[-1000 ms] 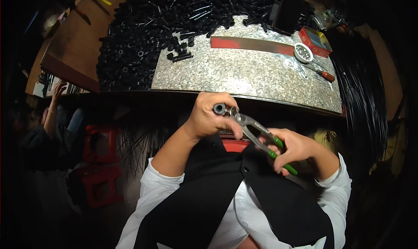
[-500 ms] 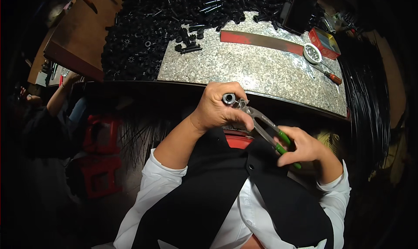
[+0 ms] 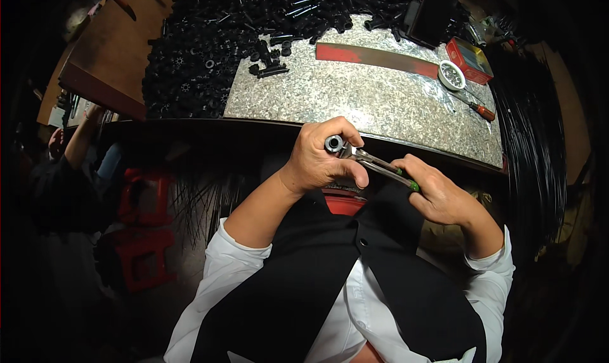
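Observation:
Just off the near edge of the table, my left hand (image 3: 317,153) is closed around a dark cylindrical part (image 3: 333,143), whose round hollow end shows beside the thumb and forefinger. To its right, my right hand (image 3: 438,191) grips the green handles of a pair of pliers (image 3: 377,162). Metal jaws of the pliers meet the part's side by my left fingers; what exactly they bite on is too small to make out. The two handles are close together. Most of the part's length is hidden inside my left hand.
A large heap of black plastic parts (image 3: 190,65) covers the table's far left. On the speckled tabletop (image 3: 355,99) lie a red-brown flat bar (image 3: 377,59), a white bowl of small metal pieces (image 3: 451,75), a screwdriver (image 3: 483,112) and a red box (image 3: 469,59). Black strands hang at right; another person sits left.
The pliers' handles have come together in my right hand, which has moved up a little. Their angle is flatter now. My left hand keeps its hold on the part.

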Demonstrator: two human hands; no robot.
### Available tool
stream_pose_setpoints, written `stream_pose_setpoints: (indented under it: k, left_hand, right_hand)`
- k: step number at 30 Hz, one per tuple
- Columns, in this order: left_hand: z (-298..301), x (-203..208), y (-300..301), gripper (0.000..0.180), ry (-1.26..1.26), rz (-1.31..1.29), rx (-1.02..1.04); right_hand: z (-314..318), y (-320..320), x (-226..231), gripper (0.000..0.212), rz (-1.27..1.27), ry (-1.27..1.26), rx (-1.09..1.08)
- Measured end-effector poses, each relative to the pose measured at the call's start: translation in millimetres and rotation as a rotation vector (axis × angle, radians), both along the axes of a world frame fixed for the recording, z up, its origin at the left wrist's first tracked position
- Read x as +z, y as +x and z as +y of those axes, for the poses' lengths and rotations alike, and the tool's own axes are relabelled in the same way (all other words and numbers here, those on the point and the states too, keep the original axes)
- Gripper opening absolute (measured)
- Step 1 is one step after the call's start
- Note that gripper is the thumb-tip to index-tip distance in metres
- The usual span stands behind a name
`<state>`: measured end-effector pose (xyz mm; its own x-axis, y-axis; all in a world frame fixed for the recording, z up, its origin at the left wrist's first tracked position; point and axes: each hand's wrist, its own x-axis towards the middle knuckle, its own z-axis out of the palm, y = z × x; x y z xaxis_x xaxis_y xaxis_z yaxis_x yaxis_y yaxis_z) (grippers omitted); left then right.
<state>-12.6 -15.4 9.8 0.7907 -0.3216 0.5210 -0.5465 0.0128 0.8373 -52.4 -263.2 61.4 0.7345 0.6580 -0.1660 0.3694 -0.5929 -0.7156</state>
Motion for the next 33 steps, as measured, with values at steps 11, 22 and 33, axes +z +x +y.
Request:
stream_pose_setpoints:
  k: [11, 22, 33]
  left_hand:
    - [-5, -1, -7, 0.067, -0.114, 0.191, 0.089]
    - [-14, -11, -7, 0.049, -0.094, 0.033, 0.237]
    - [-14, -4, -20, 0.073, -0.095, 0.086, 0.233]
  right_hand:
    - [9, 2, -10, 0.033, -0.027, 0.050, -0.065]
    - [6, 10, -25, 0.029, -0.241, -0.077, -0.168]
    - [-54, 100, 4, 0.010, -0.772, -0.281, -0.631]
